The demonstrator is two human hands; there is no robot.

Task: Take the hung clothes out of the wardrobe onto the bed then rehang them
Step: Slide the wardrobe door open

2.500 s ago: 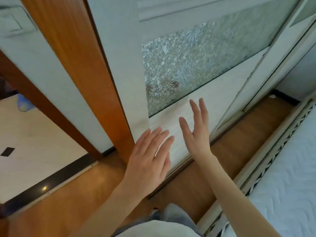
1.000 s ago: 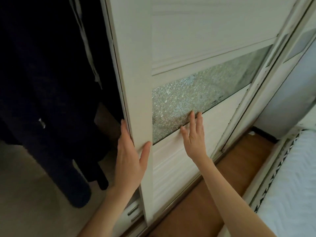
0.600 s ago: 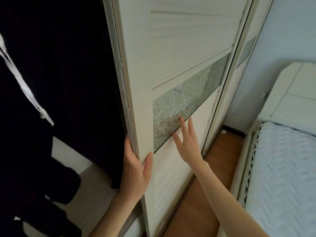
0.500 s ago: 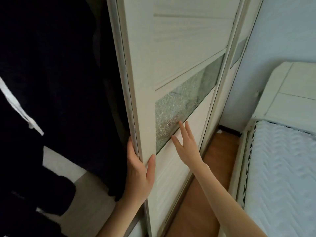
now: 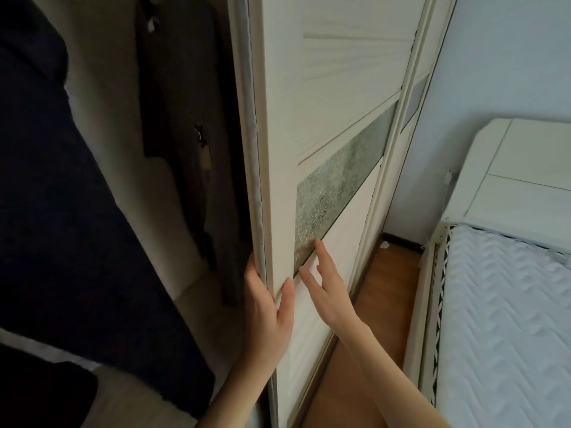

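The white sliding wardrobe door (image 5: 333, 88) with a frosted glass band stands partly slid aside. My left hand (image 5: 265, 316) grips its left edge, fingers behind the edge and thumb on the front. My right hand (image 5: 327, 288) presses flat on the door face just below the glass, fingers straight. In the opened wardrobe hang a large dark garment (image 5: 61, 211) on the left and a grey garment (image 5: 185, 103) with a tag further in. The bed (image 5: 506, 319) with a white quilted cover lies at the right.
A white headboard (image 5: 519, 168) stands against the pale wall at the right. A narrow strip of wooden floor (image 5: 380, 304) runs between wardrobe and bed. A second sliding door (image 5: 414, 97) sits behind the first.
The door has slid right, opening the wardrobe and revealing the hanging clothes. My left hand moved from the door face to gripping its edge; my right hand stayed flat on the face.
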